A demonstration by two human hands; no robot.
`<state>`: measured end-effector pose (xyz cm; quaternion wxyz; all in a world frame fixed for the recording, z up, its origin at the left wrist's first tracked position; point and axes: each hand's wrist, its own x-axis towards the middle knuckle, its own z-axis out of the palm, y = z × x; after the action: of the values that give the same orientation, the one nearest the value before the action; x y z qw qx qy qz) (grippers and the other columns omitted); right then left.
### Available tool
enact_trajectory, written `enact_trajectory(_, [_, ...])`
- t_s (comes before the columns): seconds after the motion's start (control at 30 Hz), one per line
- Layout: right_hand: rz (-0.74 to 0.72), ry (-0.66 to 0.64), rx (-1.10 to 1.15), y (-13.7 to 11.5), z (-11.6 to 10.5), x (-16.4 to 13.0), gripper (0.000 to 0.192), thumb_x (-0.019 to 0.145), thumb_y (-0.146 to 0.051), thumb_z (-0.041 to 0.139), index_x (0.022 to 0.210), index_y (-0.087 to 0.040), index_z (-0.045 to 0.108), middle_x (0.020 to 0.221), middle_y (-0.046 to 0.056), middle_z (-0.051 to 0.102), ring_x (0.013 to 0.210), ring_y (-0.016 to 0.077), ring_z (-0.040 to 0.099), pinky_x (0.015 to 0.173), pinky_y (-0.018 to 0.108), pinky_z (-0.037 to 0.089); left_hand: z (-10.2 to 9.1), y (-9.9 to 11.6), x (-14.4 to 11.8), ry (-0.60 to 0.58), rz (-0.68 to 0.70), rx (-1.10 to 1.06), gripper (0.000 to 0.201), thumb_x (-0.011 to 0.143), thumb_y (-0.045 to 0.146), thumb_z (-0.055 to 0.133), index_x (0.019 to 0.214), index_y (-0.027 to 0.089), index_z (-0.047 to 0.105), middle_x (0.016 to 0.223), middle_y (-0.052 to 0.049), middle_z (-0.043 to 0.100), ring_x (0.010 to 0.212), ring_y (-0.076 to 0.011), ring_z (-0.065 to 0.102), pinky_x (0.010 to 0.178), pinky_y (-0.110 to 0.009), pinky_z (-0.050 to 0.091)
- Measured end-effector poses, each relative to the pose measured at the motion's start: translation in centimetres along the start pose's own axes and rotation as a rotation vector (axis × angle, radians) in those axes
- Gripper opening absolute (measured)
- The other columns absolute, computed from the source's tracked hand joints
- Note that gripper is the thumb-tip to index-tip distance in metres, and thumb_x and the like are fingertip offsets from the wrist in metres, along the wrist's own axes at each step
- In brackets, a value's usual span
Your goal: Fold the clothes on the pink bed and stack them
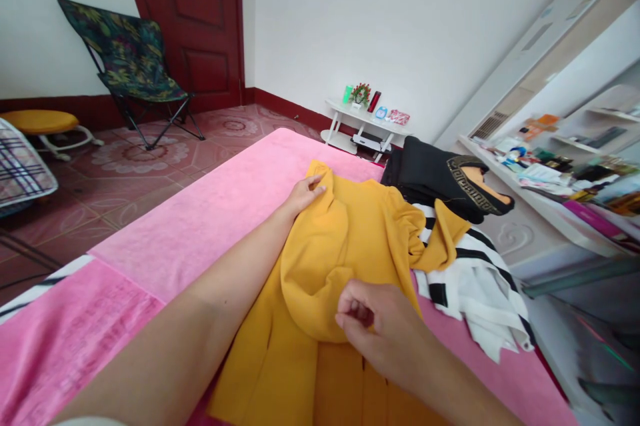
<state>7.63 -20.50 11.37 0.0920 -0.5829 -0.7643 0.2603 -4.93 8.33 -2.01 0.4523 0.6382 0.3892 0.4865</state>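
Note:
A mustard-yellow long-sleeved garment [370, 219] lies spread on the pink bed cover, its lower part running toward me. One sleeve is folded inward across its middle; the other sticks out to the right in a bunched heap. At the far left corner of the garment, my left hand [306, 194] rests on the cloth with fingers extended. My right hand [375, 319] is over the folded sleeve near its end, fingers curled in and thumb close to them. No cloth shows inside that curled hand.
A folded black garment with gold trim [430, 173] and a black-and-white striped one [475, 279] lie at the right on the pink cover [240, 193]. Beyond are a small white table [370, 118], a folding chair [130, 56], a yellow stool [40, 121] and a cluttered dresser [545, 206].

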Motion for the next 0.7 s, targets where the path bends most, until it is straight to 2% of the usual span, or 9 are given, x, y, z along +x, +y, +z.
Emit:
enact_trajectory(0.07, [-0.076,0.066,-0.034,-0.3,-0.5,0.3,0.019,0.073,-0.008,0.049,0.084,-0.021,0.057,0.086,-0.001,0.063,0.079,0.0134,0.057,0.071,0.025,0.04,0.0,0.1,-0.1,-0.004,0.004,0.006,0.054,0.077,0.032,0.065,0.126,0.012,0.054,0.132,-0.011,0.053,0.121,-0.0242,0.05,0.107,-0.037,0.034])
enact_trajectory(0.13, [-0.13,0.139,-0.087,0.6,-0.6,1.0,0.04,0.069,-0.006,0.052,0.106,-0.022,0.055,0.115,0.004,0.059,0.106,0.0184,0.052,0.09,0.031,0.037,-0.1,0.3,-0.2,-0.005,0.005,0.012,0.054,0.077,0.031,0.066,0.126,0.012,0.054,0.132,-0.011,0.054,0.121,-0.0241,0.05,0.107,-0.037,0.034])
enact_trajectory(0.2, [-0.106,0.159,-0.103,2.4,-0.1,1.9,0.052,0.066,-0.009,0.057,0.117,-0.021,0.051,0.125,0.007,0.053,0.115,0.0217,0.047,0.095,0.035,0.035,0.0,0.4,-0.2,-0.005,0.001,0.018,0.054,0.077,0.031,0.066,0.126,0.012,0.054,0.132,-0.011,0.053,0.122,-0.0238,0.049,0.108,-0.036,0.033])
enact_trajectory(0.3, [0.005,0.07,-0.015,4.1,0.8,2.6,0.023,0.068,-0.011,0.057,0.089,-0.019,0.058,0.086,0.001,0.061,0.08,0.0159,0.056,0.072,0.027,0.041,0.0,0.5,-0.3,-0.008,-0.009,0.023,0.054,0.077,0.028,0.065,0.127,0.01,0.053,0.133,-0.012,0.053,0.121,-0.0234,0.05,0.107,-0.035,0.034])
enact_trajectory(0.37, [0.065,0.027,0.175,3.4,0.9,2.1,0.007,0.071,-0.013,0.054,0.069,-0.019,0.05,0.06,-0.005,0.048,0.057,0.01,0.046,0.055,0.021,0.034,0.0,0.5,-0.4,-0.012,-0.009,0.026,0.054,0.077,0.025,0.064,0.127,0.01,0.053,0.132,-0.012,0.053,0.12,-0.023,0.05,0.107,-0.035,0.035])
enact_trajectory(0.47, [0.12,-0.1,0.614,0.1,-0.3,-0.2,0.016,0.072,-0.024,0.06,0.067,-0.019,0.046,0.055,-0.008,0.04,0.05,0.0062,0.038,0.049,0.018,0.03,0.0,0.5,-0.4,-0.014,-0.004,0.035,0.055,0.077,0.025,0.064,0.127,0.008,0.053,0.132,-0.013,0.053,0.121,-0.023,0.05,0.107,-0.033,0.034])
enact_trajectory(0.6, [0.059,-0.543,0.908,-2.7,-2.3,-1.5,0.028,0.07,-0.041,0.068,0.078,-0.016,0.059,0.065,-0.002,0.057,0.054,0.0076,0.052,0.054,0.018,0.038,0.0,0.7,-0.4,-0.01,-0.008,0.052,0.055,0.077,0.025,0.064,0.127,0.008,0.053,0.132,-0.013,0.053,0.12,-0.0237,0.05,0.107,-0.035,0.034])
enact_trajectory(0.63, [0.04,-0.545,0.886,-2.3,-2.5,-0.9,0.027,0.072,-0.041,0.066,0.078,-0.015,0.061,0.066,0.0,0.06,0.055,0.0088,0.054,0.054,0.019,0.04,0.0,0.7,-0.4,-0.01,-0.007,0.057,0.054,0.077,0.025,0.064,0.127,0.008,0.053,0.132,-0.013,0.053,0.121,-0.0238,0.05,0.107,-0.035,0.034])
enact_trajectory(0.7, [0.021,-0.279,0.741,-0.2,-2.1,1.5,0.02,0.076,-0.035,0.06,0.076,-0.015,0.061,0.067,0.001,0.061,0.058,0.0107,0.057,0.057,0.021,0.042,0.0,0.9,-0.4,-0.008,0.005,0.069,0.052,0.077,0.024,0.063,0.126,0.01,0.054,0.133,-0.012,0.052,0.122,-0.0235,0.049,0.108,-0.035,0.034])
